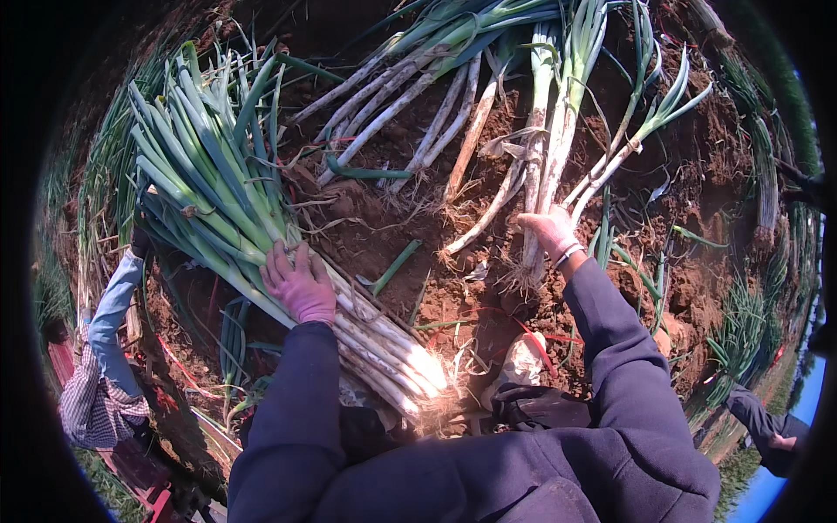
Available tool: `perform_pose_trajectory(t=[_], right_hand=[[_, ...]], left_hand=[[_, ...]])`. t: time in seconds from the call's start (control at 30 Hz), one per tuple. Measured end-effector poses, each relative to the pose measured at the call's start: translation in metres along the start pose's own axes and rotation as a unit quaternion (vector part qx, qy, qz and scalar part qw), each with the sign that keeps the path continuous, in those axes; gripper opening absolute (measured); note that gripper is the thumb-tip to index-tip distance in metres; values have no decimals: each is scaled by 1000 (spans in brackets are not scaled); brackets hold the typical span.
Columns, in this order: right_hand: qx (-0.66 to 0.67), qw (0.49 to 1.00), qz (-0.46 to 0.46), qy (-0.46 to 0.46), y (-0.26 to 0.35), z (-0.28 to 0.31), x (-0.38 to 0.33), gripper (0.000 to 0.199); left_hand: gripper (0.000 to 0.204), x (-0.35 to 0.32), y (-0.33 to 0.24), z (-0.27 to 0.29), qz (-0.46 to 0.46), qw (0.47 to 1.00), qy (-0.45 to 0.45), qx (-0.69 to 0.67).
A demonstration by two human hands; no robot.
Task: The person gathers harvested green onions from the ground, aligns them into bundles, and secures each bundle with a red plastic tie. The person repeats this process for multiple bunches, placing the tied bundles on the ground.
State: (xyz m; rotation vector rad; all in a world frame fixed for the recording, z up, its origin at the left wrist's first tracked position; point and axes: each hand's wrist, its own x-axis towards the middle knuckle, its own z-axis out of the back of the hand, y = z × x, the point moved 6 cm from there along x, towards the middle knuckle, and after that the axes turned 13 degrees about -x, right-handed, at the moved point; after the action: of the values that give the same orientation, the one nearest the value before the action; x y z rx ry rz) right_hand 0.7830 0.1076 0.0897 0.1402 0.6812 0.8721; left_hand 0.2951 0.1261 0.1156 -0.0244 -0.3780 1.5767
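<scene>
A thick bundle of long green onions [375, 318] lies slantwise at my left, leafy tops up and left, white root ends close to my body. My left hand [301, 283] rests on the middle of it, fingers spread over the stalks, not wrapped round them. Ahead on the right, my right hand [554, 234] is closed around the lower white shafts of a few green onions [558, 139], just above their muddy roots. A slim forked green onion [628, 152] runs into the same hand. Its fingertips are partly hidden behind the stalks.
More green onions [384, 91] lie on the reddish soil ahead. Cut leaf pieces [397, 266] and red string [536, 349] are scattered about. A person in a checked top [100, 410] is at the far left; another person's dark sleeve [758, 418] shows at the right. Onion rows stand along both sides.
</scene>
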Motion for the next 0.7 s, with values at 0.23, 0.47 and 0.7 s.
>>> perform_pose_trajectory(t=[0.23,0.47,0.7], right_hand=[[529,846,-30,52,-17,73,-84,23],[420,888,-104,156,-32,57,-87,17],[453,877,43,155,-3,221,-264,29]], left_hand=[[25,-3,-1,3,-3,999,-24,-33],[24,5,-19,-2,-10,999,-23,-46],[25,0,9,28,149,980,-97,-94]])
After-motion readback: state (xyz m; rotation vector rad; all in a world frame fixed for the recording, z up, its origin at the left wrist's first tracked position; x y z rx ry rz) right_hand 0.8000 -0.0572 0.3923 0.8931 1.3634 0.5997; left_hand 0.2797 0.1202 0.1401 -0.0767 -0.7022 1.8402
